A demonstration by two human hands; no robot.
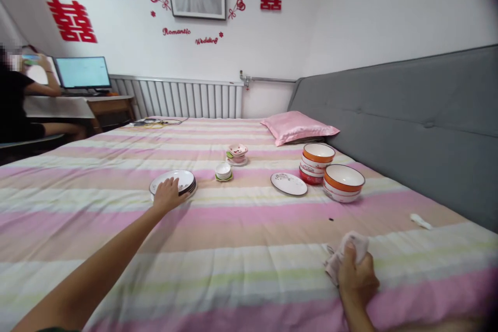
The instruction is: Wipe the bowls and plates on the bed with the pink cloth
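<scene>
My left hand [168, 196] reaches out to a stack of white dark-rimmed plates [171, 180] on the bed. Its fingers lie stretched over the near part of the top plate, with the thumb out along the rim. Close to the bed's front edge, my right hand [358, 272] is closed round a crumpled pale pink cloth [352, 249]. A single white plate [289, 184] with a dark rim and a leafy print lies further back, between the two hands. Right of it are two stacks of bowls, one taller [318, 162] and one shorter [344, 182], each topped by an orange-banded bowl.
Small dishes [237, 154] and a little white bowl [223, 170] stand mid-bed. A pink pillow [299, 127] lies by the grey headboard [408, 109]. A white object [420, 221] and a small dark piece [331, 219] rest on the sheet. A person [15, 93] sits at a desk, left.
</scene>
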